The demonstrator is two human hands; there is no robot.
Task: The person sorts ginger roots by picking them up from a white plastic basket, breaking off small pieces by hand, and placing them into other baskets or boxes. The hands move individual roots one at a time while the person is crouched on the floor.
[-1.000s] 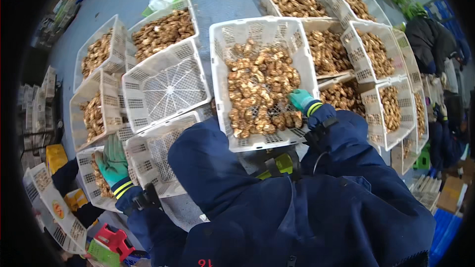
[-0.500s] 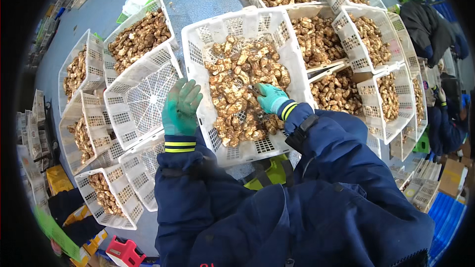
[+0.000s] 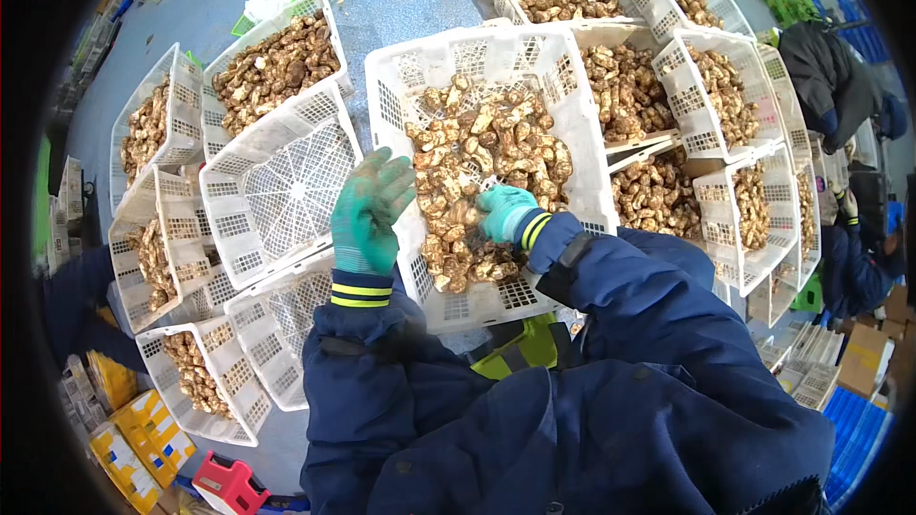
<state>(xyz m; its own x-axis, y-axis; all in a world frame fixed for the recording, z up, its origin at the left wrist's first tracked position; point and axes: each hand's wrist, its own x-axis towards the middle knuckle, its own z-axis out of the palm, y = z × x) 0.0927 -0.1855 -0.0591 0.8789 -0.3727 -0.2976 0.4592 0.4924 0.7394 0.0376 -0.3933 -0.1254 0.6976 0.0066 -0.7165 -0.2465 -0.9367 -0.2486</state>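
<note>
A white perforated plastic crate [image 3: 584,172] stands in front of me, partly filled with knobbly brown-and-cream pieces [image 3: 515,138] that look like mushrooms or tubers. My right hand [image 3: 506,212], in a green glove, reaches into it over the pile with its fingers curled. Something small and pale shows at its fingertips, too small to name. At the crate's left side is my left hand [image 3: 374,205], also gloved in green, its palm turned up and dark with dirt. Its fingers are stretched out and nothing lies in it.
A bare white crate [image 3: 298,191] stands to the left, among several crates of the same pieces. More filled crates [image 3: 625,86] are stacked on the right. A red-and-white box [image 3: 229,484] lies at the lower left. Another person [image 3: 849,86] bends at the far right.
My right hand has moved slightly left and nearer me over the pile. My left hand has shifted right, towards the crate, still palm up. The whole view has also shifted a little.
</note>
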